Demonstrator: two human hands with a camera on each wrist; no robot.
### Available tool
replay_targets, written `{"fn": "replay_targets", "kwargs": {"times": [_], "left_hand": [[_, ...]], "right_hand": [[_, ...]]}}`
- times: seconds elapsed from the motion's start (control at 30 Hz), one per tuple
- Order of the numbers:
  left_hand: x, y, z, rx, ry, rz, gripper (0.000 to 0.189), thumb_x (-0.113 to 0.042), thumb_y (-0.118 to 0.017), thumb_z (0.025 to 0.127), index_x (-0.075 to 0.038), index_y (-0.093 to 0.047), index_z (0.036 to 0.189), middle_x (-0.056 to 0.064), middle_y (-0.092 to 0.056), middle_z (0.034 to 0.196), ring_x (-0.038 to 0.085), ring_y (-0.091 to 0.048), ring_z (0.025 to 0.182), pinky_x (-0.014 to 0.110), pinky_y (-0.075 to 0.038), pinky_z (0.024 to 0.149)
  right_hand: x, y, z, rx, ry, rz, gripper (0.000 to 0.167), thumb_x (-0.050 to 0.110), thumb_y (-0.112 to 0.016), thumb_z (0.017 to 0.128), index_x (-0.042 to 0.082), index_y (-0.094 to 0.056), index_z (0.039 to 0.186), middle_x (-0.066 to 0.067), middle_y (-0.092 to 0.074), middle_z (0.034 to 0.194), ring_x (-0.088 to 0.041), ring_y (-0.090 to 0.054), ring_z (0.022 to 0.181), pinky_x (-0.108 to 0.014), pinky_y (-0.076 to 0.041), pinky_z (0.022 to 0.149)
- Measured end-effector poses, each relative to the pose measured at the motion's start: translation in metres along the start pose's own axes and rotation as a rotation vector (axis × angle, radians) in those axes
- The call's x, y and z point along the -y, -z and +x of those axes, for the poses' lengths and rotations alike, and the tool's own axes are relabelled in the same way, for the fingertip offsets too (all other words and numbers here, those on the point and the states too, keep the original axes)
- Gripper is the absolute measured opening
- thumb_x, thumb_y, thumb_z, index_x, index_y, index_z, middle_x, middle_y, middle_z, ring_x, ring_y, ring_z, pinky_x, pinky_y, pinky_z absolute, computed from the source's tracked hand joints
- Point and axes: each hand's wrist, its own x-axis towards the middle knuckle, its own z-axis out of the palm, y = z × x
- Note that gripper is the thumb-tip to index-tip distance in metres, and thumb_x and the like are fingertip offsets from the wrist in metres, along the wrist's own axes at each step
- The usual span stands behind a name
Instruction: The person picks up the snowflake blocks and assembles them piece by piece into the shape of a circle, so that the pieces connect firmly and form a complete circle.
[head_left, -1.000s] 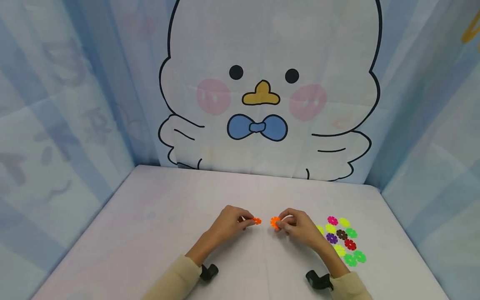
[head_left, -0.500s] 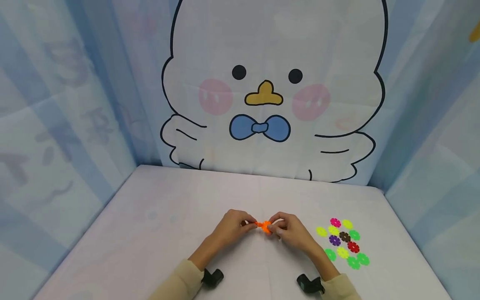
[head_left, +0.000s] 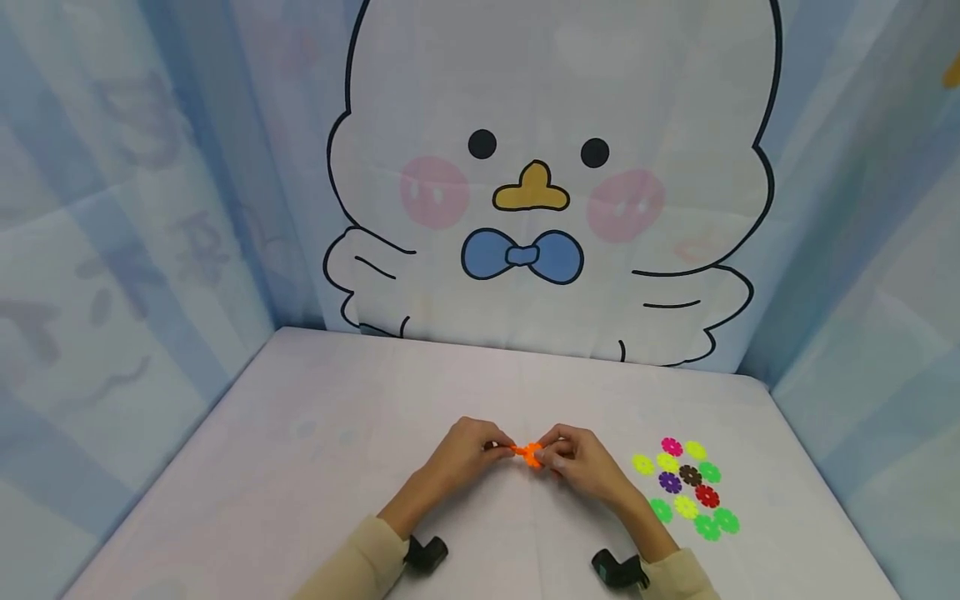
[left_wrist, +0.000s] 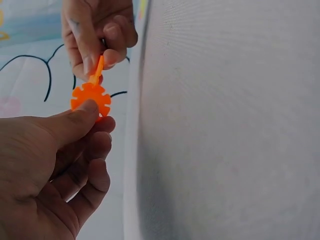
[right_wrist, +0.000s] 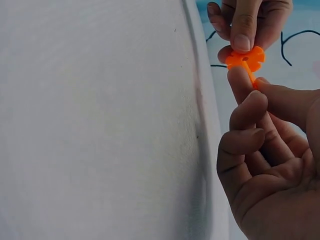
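Over the middle of the white table, my left hand (head_left: 468, 450) pinches an orange notched snowflake disc (left_wrist: 89, 94) between thumb and index finger. My right hand (head_left: 585, 462) pinches a second orange notched disc (head_left: 532, 456), its fingertips covering one side. In the left wrist view this second disc (left_wrist: 98, 69) stands edge-on, roughly crosswise to the first, and their rims meet. From the right wrist the first disc (right_wrist: 256, 56) shows its flat face and centre hole, with the other disc's thin edge (right_wrist: 249, 74) running up to it. Both hands are raised above the cloth.
Several loose notched discs lie flat right of my right hand, among them a pink one (head_left: 672, 447), a purple one (head_left: 670, 482), a brown one (head_left: 690, 475) and a red one (head_left: 707, 496), plus yellow and green ones. A printed curtain (head_left: 540, 317) stands behind the table (head_left: 315, 433).
My hands have come together from a gap, bringing the two orange discs into contact. Over the last half second the hands have barely moved.
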Motion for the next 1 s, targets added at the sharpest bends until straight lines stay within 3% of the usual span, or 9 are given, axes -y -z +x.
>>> {"fn": "replay_targets", "kwargs": {"times": [0.27,0.4,0.57,1.0], "left_hand": [[-0.0017,-0.0020,0.0010,-0.024,-0.032,-0.030,0.012,-0.012,-0.081,0.092,-0.007,-0.085,0.102,0.005,-0.083,0.094,0.011,-0.075,0.083,0.016,-0.055,0.072],[-0.0024,-0.0013,0.0014,-0.021,-0.016,-0.035,0.011,-0.013,-0.081,0.093,-0.007,-0.085,0.102,0.004,-0.083,0.093,0.009,-0.074,0.082,0.015,-0.053,0.071],[-0.0029,0.0001,0.0007,-0.019,-0.007,-0.007,0.011,-0.016,-0.082,0.093,-0.009,-0.086,0.101,0.002,-0.083,0.093,0.007,-0.073,0.081,0.015,-0.053,0.071],[-0.0063,-0.0054,-0.0017,-0.059,-0.061,0.062,0.010,-0.015,-0.082,0.092,-0.008,-0.086,0.097,0.001,-0.079,0.084,0.006,-0.066,0.071,0.013,-0.046,0.066]], "right_hand": [[-0.0021,0.0007,-0.0023,0.048,0.006,0.099,0.018,0.007,-0.068,0.102,-0.009,-0.065,0.109,-0.027,-0.073,0.083,-0.010,-0.061,0.067,-0.021,-0.054,0.061],[-0.0018,0.0010,-0.0028,0.056,0.006,0.144,0.018,0.005,-0.066,0.102,-0.012,-0.064,0.110,-0.031,-0.072,0.084,-0.011,-0.064,0.067,-0.022,-0.057,0.063],[-0.0026,-0.0011,-0.0013,0.073,0.007,0.179,0.020,0.005,-0.067,0.103,-0.013,-0.062,0.110,-0.033,-0.072,0.086,-0.010,-0.065,0.066,-0.023,-0.060,0.064],[-0.0044,-0.0025,-0.0010,0.099,0.016,0.207,0.021,0.003,-0.066,0.103,-0.016,-0.060,0.109,-0.036,-0.071,0.085,-0.009,-0.065,0.066,-0.023,-0.061,0.066]]}}
